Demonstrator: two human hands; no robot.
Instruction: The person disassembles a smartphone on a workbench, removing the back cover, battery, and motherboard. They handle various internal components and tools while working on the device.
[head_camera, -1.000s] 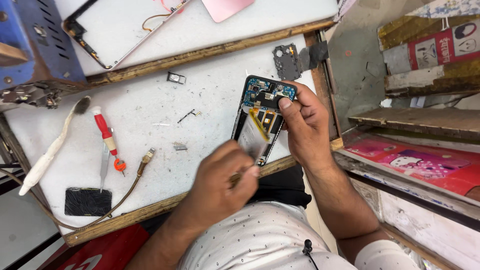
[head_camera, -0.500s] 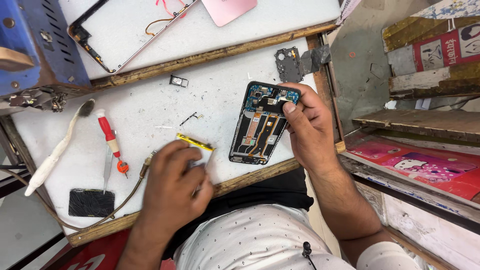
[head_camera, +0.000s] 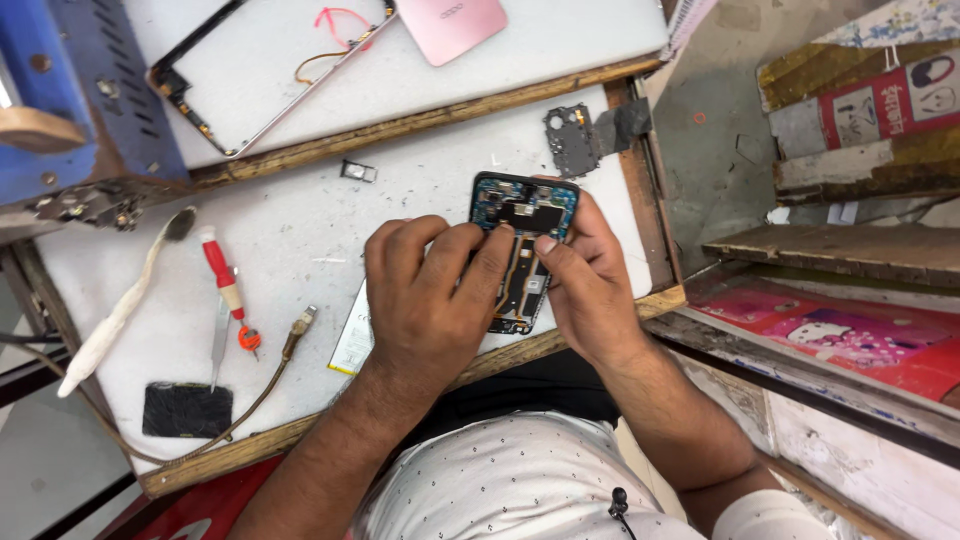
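Both hands are on the opened phone (head_camera: 527, 245), which lies back-off on the white bench top (head_camera: 290, 230), its long axis running away from the person with the camera end farthest and tilted slightly right. The left hand (head_camera: 435, 295) lies curled over the phone's left edge, fingertips pressing onto its insides, while the right hand (head_camera: 590, 290) grips the right edge, thumb on the board near the top. Just left of the wrist lies a flat silver battery (head_camera: 353, 342), with a red-handled screwdriver (head_camera: 228, 290) farther left.
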